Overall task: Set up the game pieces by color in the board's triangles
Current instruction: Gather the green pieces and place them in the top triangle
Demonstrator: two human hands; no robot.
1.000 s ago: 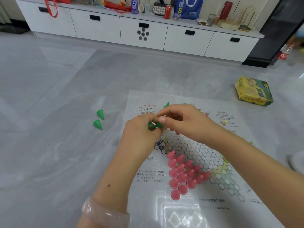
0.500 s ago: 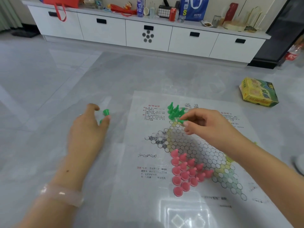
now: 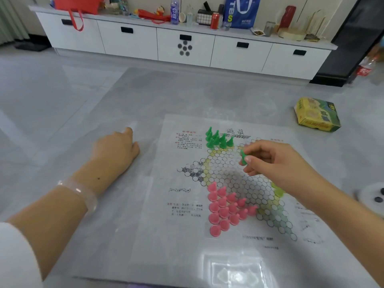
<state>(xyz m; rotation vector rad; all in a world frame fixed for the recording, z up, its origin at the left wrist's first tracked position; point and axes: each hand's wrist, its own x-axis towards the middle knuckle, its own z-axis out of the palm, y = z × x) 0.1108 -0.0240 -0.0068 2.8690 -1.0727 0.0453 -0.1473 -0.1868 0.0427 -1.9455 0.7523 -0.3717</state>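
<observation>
My right hand point(image 3: 270, 161) pinches one green pawn point(image 3: 243, 157) between thumb and forefinger, grip clamped on it. The pawn's long axis is tilted, pointed tip up and toward the board's far edge, base down by my fingertips. It is held over the white hexagon field of the paper game board point(image 3: 218, 252), just on the near-right side of the green cluster.

Green pawns point(image 3: 219, 139) stand upright, tips up, packed in the far triangle near the board's far edge. Pink pawns point(image 3: 226, 208) fill the near-left triangle, most upright, bases touching. A yellow-green piece point(image 3: 278, 191) shows at the right triangle, partly hidden under my right forearm.

My left hand point(image 3: 116, 149) rests on the floor point(image 3: 62, 121) just off the board's left edge, back up, fingers curled under; I cannot tell if that grip holds anything. A pale bangle point(image 3: 82, 194) sits on that wrist.

Open room: the hexagon centre between the green and pink groups is free, and the floor left of the board. A yellow-green box point(image 3: 316, 115) lies off the board's far-right corner, well apart. A white cabinet point(image 3: 187, 42) runs along the back.
</observation>
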